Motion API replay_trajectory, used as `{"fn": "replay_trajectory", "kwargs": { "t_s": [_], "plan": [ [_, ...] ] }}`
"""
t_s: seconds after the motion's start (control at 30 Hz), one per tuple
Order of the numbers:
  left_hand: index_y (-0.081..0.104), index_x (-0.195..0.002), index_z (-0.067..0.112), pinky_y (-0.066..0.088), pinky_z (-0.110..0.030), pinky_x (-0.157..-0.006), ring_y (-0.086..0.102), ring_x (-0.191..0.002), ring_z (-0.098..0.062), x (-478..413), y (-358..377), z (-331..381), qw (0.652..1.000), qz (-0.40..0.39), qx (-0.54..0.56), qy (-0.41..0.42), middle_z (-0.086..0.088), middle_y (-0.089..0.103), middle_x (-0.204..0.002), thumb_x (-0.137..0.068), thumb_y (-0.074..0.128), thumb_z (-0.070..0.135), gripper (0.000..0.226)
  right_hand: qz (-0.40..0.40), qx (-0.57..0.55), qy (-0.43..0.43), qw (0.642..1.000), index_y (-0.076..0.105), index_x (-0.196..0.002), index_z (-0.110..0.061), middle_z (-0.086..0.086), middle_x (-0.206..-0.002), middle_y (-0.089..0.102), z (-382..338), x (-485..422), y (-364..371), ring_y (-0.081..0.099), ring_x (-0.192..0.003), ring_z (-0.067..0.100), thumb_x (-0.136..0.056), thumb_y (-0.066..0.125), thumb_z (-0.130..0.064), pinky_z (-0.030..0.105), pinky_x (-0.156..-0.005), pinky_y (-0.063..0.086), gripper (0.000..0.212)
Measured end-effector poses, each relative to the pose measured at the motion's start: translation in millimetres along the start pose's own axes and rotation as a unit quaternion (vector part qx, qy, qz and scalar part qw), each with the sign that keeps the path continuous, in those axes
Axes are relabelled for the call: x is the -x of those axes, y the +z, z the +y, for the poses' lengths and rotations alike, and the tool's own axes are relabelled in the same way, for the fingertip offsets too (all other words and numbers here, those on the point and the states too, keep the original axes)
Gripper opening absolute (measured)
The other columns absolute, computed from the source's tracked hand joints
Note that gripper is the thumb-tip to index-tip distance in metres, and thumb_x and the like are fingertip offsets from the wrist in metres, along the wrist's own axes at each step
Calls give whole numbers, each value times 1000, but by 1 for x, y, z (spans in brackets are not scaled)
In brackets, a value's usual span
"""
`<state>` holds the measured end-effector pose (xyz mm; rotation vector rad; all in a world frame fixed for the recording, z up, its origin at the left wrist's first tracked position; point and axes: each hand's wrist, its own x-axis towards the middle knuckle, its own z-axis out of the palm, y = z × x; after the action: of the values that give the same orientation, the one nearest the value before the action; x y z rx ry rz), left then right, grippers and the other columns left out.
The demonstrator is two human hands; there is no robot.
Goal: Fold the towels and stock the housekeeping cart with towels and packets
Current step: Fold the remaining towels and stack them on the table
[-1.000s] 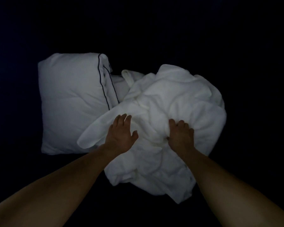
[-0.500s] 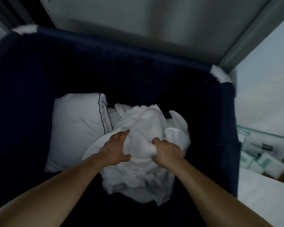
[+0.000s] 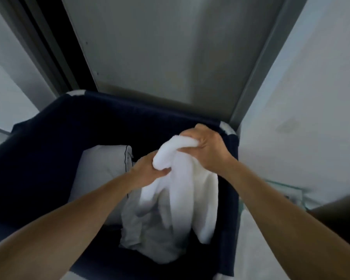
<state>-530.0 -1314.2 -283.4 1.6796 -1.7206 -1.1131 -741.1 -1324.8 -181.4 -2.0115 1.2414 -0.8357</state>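
A crumpled white towel (image 3: 182, 199) hangs out of the dark navy fabric bin (image 3: 49, 142). My right hand (image 3: 208, 148) grips its top bunch near the bin's far right corner. Lower and to the left, my left hand (image 3: 150, 172) clutches another fold of the same towel. The towel's lower part trails down into the bin, blurred. A white pillow (image 3: 103, 172) with thin dark piping lies in the bin to the left, partly hidden by my left arm.
A grey metal door or panel (image 3: 170, 57) rises behind the bin, with a white wall (image 3: 311, 98) on the right. A blurred glass-edged shelf (image 3: 291, 190) shows past my right forearm. White fabric (image 3: 251, 229) lies beside the bin at lower right.
Both hands have closed on the towel and lifted it up and to the right out of the bin. My view has risen, so the door and wall now show.
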Motion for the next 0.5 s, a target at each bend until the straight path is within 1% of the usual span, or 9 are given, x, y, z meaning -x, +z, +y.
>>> {"fn": "replay_trajectory", "kwargs": {
  "t_s": [0.07,0.1,0.13,0.2,0.27,0.33,0.37,0.43,0.5],
  "plan": [
    [59,-111,49,51,-25,-81,63,-100,-7,7,-11,42,996,42,81,6,17,68,-103,-75,82,34,44,74,-52,11,996,61,-96,-48,-24,-95,56,-16,3,-28,56,-88,-13,-79,81,-30,5,-72,41,32],
    [62,-102,52,53,-26,-79,66,-96,-7,14,-16,65,991,55,124,13,17,70,-100,-71,83,37,40,101,-72,13,992,59,-99,-50,-25,-102,57,-22,7,-42,54,-91,-17,-78,82,-33,3,-71,42,36],
    [66,-98,51,56,-27,-75,69,-93,-10,21,-21,88,984,61,166,23,14,72,-98,-67,82,39,37,115,-91,11,989,57,-104,-52,-26,-109,57,-27,13,-56,54,-94,-17,-76,83,-36,3,-71,44,41],
    [73,-94,43,57,-27,-66,72,-89,-15,36,-25,134,968,59,238,53,8,75,-97,-65,78,35,30,112,-119,4,987,50,-120,-55,-23,-125,53,-32,30,-81,54,-104,-9,-69,86,-43,10,-78,50,63],
    [76,-91,34,57,-26,-64,73,-88,-17,52,-23,176,953,50,290,77,2,76,-96,-70,72,24,24,98,-102,19,990,39,-136,-52,-19,-135,43,-30,50,-101,50,-116,1,-59,86,-56,24,-91,51,90],
    [76,-99,23,58,-32,-66,72,-92,-22,65,-16,213,938,31,333,94,-6,75,-100,-77,66,17,25,92,-101,47,990,34,-144,-43,-16,-140,37,-27,71,-120,45,-124,8,-49,83,-66,34,-102,47,109],
    [73,-107,17,60,-36,-70,71,-96,-26,72,-11,230,931,25,349,100,-9,74,-104,-80,64,16,28,85,-129,43,987,34,-144,-42,-16,-142,38,-27,82,-129,46,-127,10,-49,84,-67,37,-104,47,111],
    [63,-123,6,58,-45,-85,67,-106,-32,86,0,263,922,24,371,106,-16,70,-114,-80,63,18,45,64,-208,-3,976,36,-143,-46,-16,-141,48,-25,103,-148,52,-127,10,-56,88,-59,37,-102,49,102],
    [58,-129,1,52,-52,-96,63,-113,-35,100,13,293,917,15,382,115,-21,65,-123,-80,63,21,53,46,-242,-28,969,35,-146,-41,-13,-142,51,-24,125,-167,52,-130,12,-64,89,-49,42,-105,46,99]
  ]
}}
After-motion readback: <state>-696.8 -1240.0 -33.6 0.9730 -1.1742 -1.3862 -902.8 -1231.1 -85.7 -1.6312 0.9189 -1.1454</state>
